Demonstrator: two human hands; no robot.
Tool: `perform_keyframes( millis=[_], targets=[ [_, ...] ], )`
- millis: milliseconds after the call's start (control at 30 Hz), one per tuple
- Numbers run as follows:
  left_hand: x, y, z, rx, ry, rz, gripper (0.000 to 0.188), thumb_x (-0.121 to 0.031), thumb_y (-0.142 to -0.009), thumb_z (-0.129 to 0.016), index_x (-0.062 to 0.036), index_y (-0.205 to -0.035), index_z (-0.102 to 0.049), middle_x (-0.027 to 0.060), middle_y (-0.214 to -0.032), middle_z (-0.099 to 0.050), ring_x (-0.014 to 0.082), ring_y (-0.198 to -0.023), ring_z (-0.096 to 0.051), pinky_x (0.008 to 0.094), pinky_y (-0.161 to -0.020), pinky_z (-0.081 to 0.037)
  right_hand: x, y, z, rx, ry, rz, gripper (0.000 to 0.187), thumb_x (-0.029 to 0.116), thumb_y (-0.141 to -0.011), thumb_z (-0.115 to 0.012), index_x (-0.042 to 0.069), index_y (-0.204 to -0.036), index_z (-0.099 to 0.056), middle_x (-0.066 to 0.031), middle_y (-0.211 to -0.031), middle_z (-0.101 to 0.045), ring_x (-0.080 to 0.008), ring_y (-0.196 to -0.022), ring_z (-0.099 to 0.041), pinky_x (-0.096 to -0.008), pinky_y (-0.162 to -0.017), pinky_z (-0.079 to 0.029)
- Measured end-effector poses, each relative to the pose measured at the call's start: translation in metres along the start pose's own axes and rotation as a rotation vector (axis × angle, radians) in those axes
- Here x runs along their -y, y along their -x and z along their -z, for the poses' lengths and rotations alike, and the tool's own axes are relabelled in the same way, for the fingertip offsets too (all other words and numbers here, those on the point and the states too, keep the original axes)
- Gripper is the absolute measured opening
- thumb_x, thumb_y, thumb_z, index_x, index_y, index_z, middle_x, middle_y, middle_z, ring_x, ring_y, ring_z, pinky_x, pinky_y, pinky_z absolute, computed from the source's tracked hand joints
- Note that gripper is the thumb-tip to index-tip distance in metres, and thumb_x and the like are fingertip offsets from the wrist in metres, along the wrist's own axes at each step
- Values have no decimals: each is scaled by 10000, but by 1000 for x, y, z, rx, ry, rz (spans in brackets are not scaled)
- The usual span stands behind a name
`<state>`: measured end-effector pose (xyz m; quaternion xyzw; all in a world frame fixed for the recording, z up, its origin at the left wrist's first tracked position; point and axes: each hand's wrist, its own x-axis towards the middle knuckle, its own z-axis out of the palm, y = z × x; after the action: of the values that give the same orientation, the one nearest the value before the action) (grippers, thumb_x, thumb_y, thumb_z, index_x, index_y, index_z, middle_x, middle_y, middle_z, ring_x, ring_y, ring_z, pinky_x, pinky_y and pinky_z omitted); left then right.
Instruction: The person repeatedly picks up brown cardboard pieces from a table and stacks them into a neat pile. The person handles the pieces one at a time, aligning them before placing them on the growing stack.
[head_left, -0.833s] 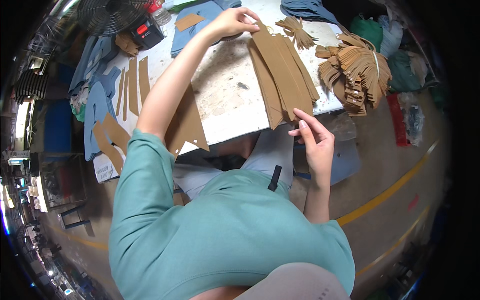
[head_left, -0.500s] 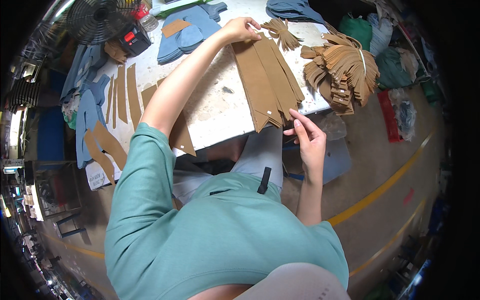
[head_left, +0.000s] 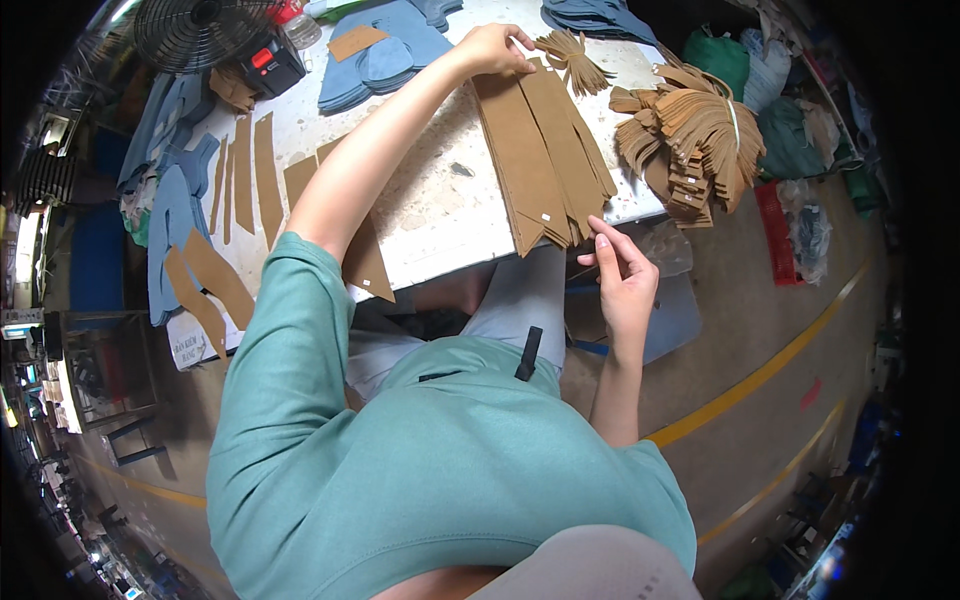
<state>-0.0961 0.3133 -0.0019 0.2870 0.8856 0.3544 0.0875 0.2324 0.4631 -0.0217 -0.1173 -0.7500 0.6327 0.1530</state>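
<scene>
Stacked brown suede-like strips (head_left: 520,150) with small white stickers lie lengthwise on the table, their pointed near ends reaching its front edge. My left hand (head_left: 493,50) bends over their far end, with the thumb at the edge of the strips. A gap shows between its thumb and forefinger, and nothing is visibly held. Beside the near right corner of the stack is my right hand (head_left: 627,285), its fingers loosely parted. The forefinger's tip is close to that corner; whether it touches I cannot tell.
A tied bundle of brown strips (head_left: 710,135) sits at the table's right edge, near a smaller bundle (head_left: 575,62). Blue-grey cut pieces (head_left: 385,65) lie at the back. Narrow brown strips (head_left: 265,170) are spread at left, near a black fan (head_left: 195,32).
The whole table scene has shifted slightly up and right in the picture. Both hands stay in nearly the same places by the stack, and the strips look unchanged.
</scene>
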Motion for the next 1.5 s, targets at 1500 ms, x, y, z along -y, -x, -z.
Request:
perform_keyframes(
  millis=[1500],
  targets=[
    [155,262,152,189,-94,302,158,-183,-853,-730,-53,-919,-672,-29,-803,-643,47,-757,-555,218,-710,-454,19,61,-157,1192,-299,-568,435,165,-950,-568,90,-1375,-514,-87,-1279,-575,-134,-915,-668,-227,-687,-492]
  ],
)
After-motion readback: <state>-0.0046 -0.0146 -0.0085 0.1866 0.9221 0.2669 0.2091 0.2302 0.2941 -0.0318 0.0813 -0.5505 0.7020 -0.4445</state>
